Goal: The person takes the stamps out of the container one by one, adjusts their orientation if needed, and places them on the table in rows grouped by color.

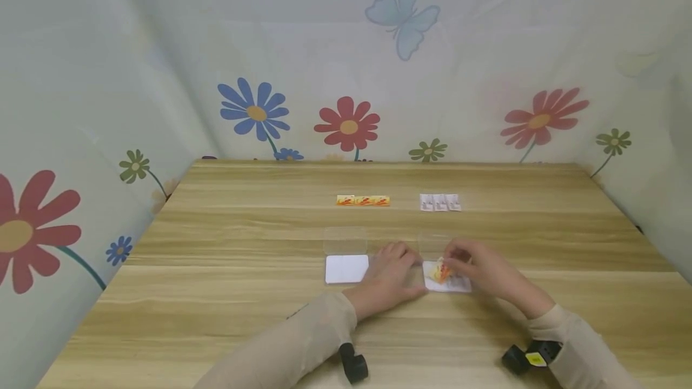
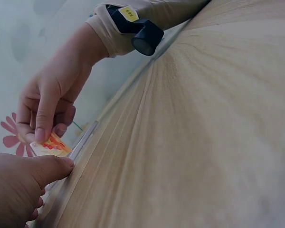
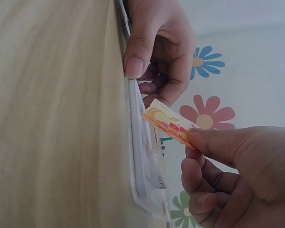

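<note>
My right hand (image 1: 478,263) pinches an orange and yellow postage stamp (image 3: 168,124) between thumb and fingers. Its perforated edge and a printed "80" show in the right wrist view. The stamp is tilted over a shallow clear plastic case (image 1: 447,288) with a white insert, whose transparent lid (image 1: 429,245) lies folded back. Small dark print shows at the insert's right. My left hand (image 1: 386,278) holds this case at its left side, thumb (image 3: 135,64) at the near corner and curled fingers at the far corner.
A second case (image 1: 346,269) with a white insert lies left, its clear lid (image 1: 345,240) open behind it. Farther back are a row of orange stamps (image 1: 363,200) and a row of pale stamps (image 1: 440,202). A flowered curtain (image 1: 465,77) stands behind the wooden table (image 1: 216,257).
</note>
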### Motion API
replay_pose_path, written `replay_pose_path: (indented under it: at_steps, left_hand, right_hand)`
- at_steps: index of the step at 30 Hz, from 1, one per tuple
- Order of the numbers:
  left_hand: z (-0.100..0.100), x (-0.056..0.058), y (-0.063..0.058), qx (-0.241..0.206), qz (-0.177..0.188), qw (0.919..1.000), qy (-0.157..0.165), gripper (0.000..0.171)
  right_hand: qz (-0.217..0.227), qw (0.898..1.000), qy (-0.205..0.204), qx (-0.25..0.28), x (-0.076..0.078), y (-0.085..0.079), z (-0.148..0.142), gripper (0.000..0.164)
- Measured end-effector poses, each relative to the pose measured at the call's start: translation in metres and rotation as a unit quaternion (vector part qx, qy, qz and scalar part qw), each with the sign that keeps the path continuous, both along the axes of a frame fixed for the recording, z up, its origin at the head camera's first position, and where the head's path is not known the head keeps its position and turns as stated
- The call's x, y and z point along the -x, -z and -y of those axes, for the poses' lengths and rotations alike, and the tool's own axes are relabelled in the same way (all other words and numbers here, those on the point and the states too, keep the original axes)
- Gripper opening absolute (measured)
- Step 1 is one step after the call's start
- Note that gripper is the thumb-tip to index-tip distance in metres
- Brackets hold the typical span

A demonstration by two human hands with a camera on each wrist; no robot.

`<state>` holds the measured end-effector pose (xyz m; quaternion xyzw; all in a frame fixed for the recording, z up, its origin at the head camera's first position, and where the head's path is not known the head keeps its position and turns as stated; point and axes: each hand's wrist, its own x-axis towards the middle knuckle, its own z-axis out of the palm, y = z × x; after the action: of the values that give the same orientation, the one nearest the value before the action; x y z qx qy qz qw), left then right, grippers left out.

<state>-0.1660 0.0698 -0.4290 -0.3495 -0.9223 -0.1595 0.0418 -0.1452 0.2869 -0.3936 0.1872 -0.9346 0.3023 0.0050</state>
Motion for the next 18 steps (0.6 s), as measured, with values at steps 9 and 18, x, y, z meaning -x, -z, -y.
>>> replay_pose_path:
  at_steps: [9, 18]
  left_hand:
    - [-0.002, -0.002, 0.003, -0.001, -0.001, 1.0, 0.001, 0.048]
    - [-0.003, -0.003, 0.004, -0.006, 0.002, 1.0, -0.002, 0.048]
  right_hand:
    - [0.007, 0.999, 0.016, 0.03, 0.0, -0.004, -0.008, 0.008]
    - [0.015, 0.999, 0.015, 0.046, 0.002, -0.013, -0.014, 0.006]
